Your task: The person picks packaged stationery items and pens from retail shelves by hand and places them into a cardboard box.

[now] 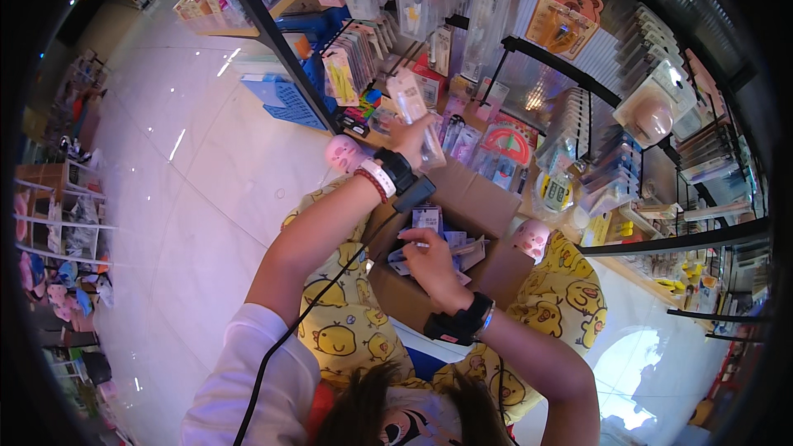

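Observation:
My left hand (410, 139) is raised at the shelf edge, its fingers around a slim clear-and-pink blister pack (406, 93) that stands tilted. Below it, my right hand (433, 266) hovers over an opened cardboard box (508, 266) held between my knees. Its thumb and index finger are a little apart, and I see nothing between them. Inside the box lie several packaged items, among them a pale printed pack (426, 218); my right hand hides part of them.
A display shelf of packaged stationery rises ahead, with a red protractor pack (508, 145), a yellow-black round pack (553, 192) and hanging blister packs (560, 15). A black shelf post (279, 43) stands left. A black cable (316, 300) crosses beside my left arm.

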Demonstrator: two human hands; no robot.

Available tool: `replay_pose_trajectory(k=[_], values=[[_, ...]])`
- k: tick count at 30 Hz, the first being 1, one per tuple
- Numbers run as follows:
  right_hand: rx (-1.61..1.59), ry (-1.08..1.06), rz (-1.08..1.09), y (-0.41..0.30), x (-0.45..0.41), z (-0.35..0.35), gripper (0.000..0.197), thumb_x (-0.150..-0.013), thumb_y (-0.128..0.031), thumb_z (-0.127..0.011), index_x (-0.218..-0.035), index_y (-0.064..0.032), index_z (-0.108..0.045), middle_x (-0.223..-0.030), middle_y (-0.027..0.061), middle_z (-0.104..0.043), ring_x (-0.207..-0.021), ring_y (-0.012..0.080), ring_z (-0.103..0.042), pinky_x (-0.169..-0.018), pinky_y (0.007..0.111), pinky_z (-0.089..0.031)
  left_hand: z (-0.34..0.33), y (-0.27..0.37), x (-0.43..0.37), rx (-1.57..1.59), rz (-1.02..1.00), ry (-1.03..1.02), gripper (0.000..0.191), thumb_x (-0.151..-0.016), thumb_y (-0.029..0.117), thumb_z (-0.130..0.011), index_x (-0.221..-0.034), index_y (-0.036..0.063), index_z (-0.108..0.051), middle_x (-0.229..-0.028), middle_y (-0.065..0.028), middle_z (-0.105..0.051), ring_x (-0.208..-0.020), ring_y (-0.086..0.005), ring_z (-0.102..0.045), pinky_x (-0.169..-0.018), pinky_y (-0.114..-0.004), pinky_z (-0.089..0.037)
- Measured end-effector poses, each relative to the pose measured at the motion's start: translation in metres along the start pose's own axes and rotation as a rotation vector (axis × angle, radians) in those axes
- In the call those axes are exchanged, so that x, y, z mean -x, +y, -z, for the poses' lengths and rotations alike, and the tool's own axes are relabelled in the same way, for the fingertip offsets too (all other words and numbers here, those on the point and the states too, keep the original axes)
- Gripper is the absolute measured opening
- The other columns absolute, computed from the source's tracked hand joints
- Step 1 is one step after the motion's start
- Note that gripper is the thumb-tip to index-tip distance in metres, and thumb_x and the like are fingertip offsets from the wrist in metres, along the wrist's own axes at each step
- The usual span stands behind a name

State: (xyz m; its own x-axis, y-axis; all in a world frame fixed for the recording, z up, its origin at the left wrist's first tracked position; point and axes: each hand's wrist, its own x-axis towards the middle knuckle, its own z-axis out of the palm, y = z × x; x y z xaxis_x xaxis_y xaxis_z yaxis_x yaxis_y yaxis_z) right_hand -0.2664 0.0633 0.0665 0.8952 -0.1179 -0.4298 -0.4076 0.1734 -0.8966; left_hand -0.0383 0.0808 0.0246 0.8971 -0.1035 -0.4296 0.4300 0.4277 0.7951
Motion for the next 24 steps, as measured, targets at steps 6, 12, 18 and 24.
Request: replay_pose_trajectory(k=[6,12,18,24], values=[[0.085,0.244,0.031,-0.003,-0.008,0.006,0.035,-0.075,-0.006,-0.055,-0.108,0.0029,-0.047,-0.097,0.0184,-0.052,-0.090,0.0264,-0.051,-0.080,0.033,-0.042,-0.019,-0.025,0.054,-0.159,-0.087,-0.178,0.025,-0.072,0.006,-0.069,-0.091,0.0041,-0.053,-0.081,-0.0044,-0.058,-0.070,-0.0148,-0.057,-0.061,-0.031,-0.046],[0.348,0.394,0.215,-0.017,0.006,0.017,0.054,-0.072,-0.002,-0.054,-0.122,0.0039,-0.034,-0.122,0.0298,-0.039,-0.126,0.0429,-0.021,-0.103,0.042,-0.022,-0.025,-0.025,0.072,-0.580,-0.152,-0.334,0.069,-0.065,0.014,-0.076,-0.113,-0.0073,-0.031,-0.099,-0.0147,-0.054,-0.087,-0.0185,-0.057,-0.073,-0.029,-0.048],[0.461,0.504,0.369,-0.010,-0.011,0.042,0.030,-0.073,-0.005,-0.055,-0.101,0.0060,-0.059,-0.108,0.0291,-0.051,-0.114,0.0457,-0.041,-0.098,0.042,-0.033,-0.025,-0.009,0.096,-0.702,-0.006,-0.469,0.063,-0.068,0.019,-0.075,-0.113,-0.0065,-0.039,-0.104,-0.0097,-0.053,-0.092,-0.0140,-0.053,-0.077,-0.027,-0.045],[0.114,0.396,0.206,-0.014,-0.009,0.038,0.032,-0.078,-0.001,-0.049,-0.108,0.0080,-0.055,-0.104,0.0171,-0.057,-0.098,0.0252,-0.054,-0.086,0.031,-0.040,-0.032,0.004,0.102,-0.643,0.126,-0.752,0.067,-0.070,0.033,-0.075,-0.115,-0.0056,-0.045,-0.099,-0.0076,-0.056,-0.090,-0.0127,-0.054,-0.078,-0.024,-0.043]])
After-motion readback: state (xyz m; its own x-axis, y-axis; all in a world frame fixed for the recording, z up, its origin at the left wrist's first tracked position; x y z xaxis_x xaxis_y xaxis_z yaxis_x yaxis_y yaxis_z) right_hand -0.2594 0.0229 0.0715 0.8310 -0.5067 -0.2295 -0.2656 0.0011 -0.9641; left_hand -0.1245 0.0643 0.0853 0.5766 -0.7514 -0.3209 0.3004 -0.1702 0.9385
